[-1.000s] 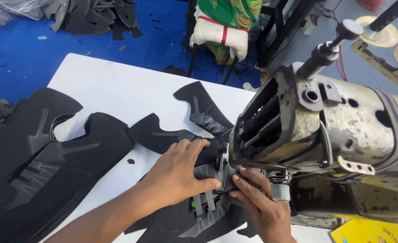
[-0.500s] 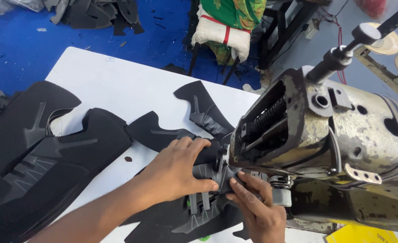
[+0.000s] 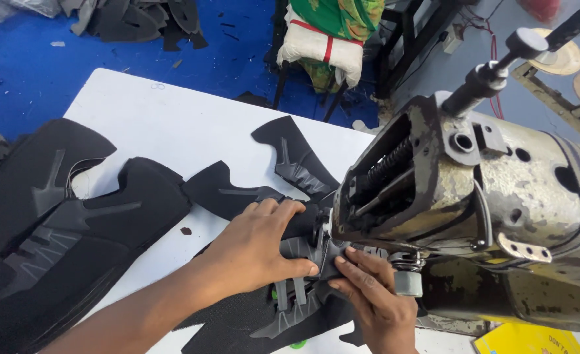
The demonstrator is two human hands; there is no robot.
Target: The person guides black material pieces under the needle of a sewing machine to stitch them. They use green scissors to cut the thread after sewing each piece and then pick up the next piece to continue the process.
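A black shoe-upper piece (image 3: 237, 193) with grey moulded overlays lies on the white table (image 3: 165, 124), running under the head of a worn, rusty sewing machine (image 3: 473, 196). My left hand (image 3: 257, 246) lies flat on the piece just left of the needle area, fingers spread and pressing it down. My right hand (image 3: 375, 295) pinches the grey overlay edge (image 3: 303, 298) right below the machine head, thumb and fingers touching the fabric. The needle itself is hidden behind the machine head.
A stack of black cut uppers (image 3: 54, 229) covers the table's left side. A blue floor (image 3: 106, 59) with scrap pieces lies beyond the table. A wrapped stool or bundle (image 3: 322, 46) stands behind. A yellow object (image 3: 532, 341) sits at the bottom right.
Both hands stay on the piece by the needle. My left hand has shifted slightly forward along the fabric. The view has drifted a little.
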